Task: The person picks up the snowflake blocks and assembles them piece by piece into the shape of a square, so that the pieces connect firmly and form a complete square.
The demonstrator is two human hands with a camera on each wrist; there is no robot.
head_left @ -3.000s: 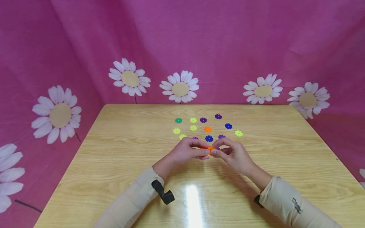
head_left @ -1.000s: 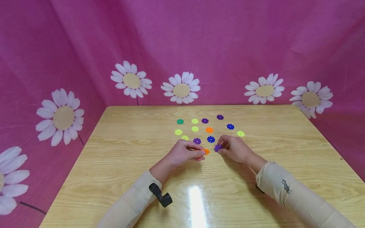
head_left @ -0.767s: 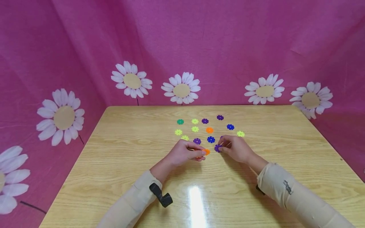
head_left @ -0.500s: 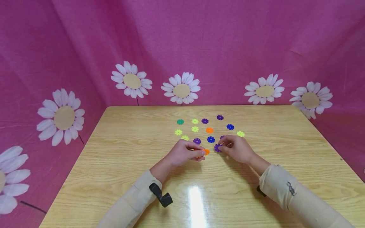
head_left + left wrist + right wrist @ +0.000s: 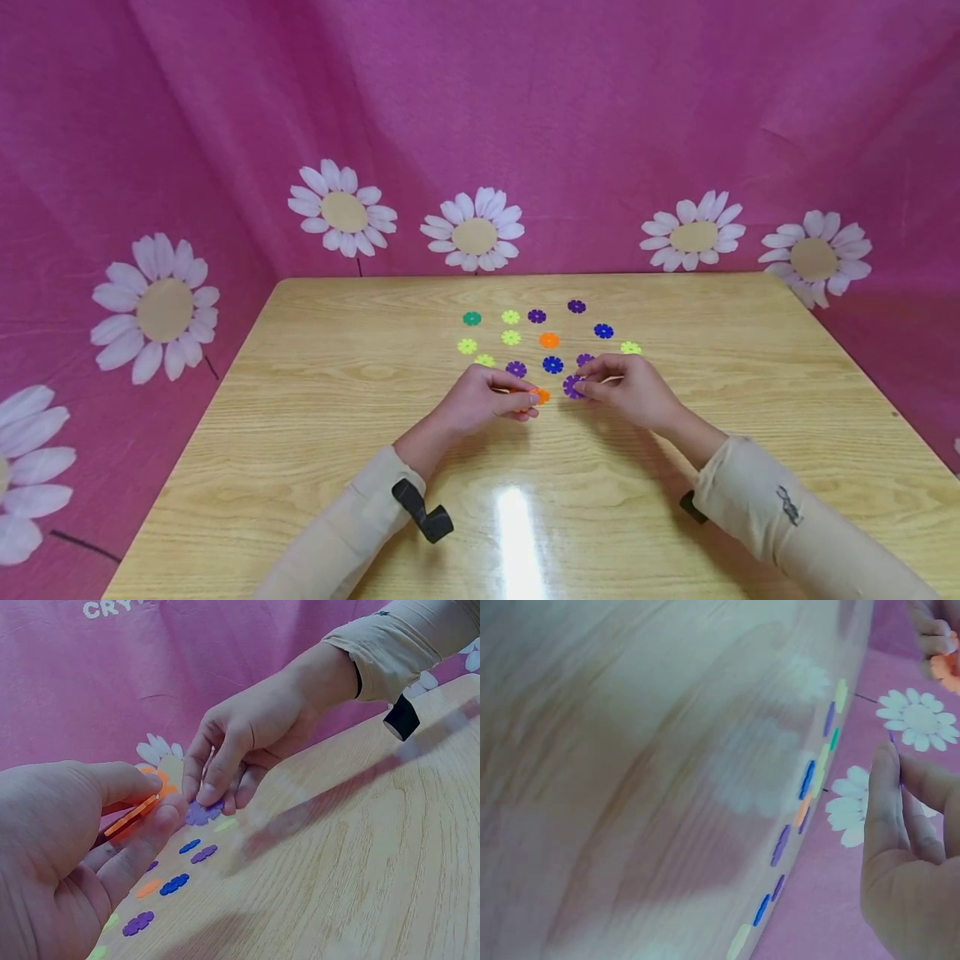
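Note:
My left hand (image 5: 480, 402) pinches orange notched plastic discs (image 5: 542, 397) between thumb and fingers. In the left wrist view, one orange disc (image 5: 135, 815) shows edge-on, and another stands at an angle to it, seemingly joined; fingers hide part of them. Just to the right, my right hand (image 5: 637, 392) pinches a purple notched disc (image 5: 572, 387) by its edge, tilted up above the table. A small gap separates the purple disc from the orange ones. In the right wrist view that disc is nearly edge-on at the fingertips, mostly hidden.
Beyond the hands, several loose discs lie flat on the wooden table (image 5: 315, 400): a green one (image 5: 472, 318), an orange one (image 5: 549, 340), a blue one (image 5: 552, 365), a purple one (image 5: 516, 368) and yellow ones (image 5: 511, 337). A pink flowered curtain (image 5: 585, 125) hangs behind.
Three seconds ago both hands met at the orange discs. Since then my right hand has drawn away rightward and holds the purple disc, turned more face-on. My left hand stays nearly still.

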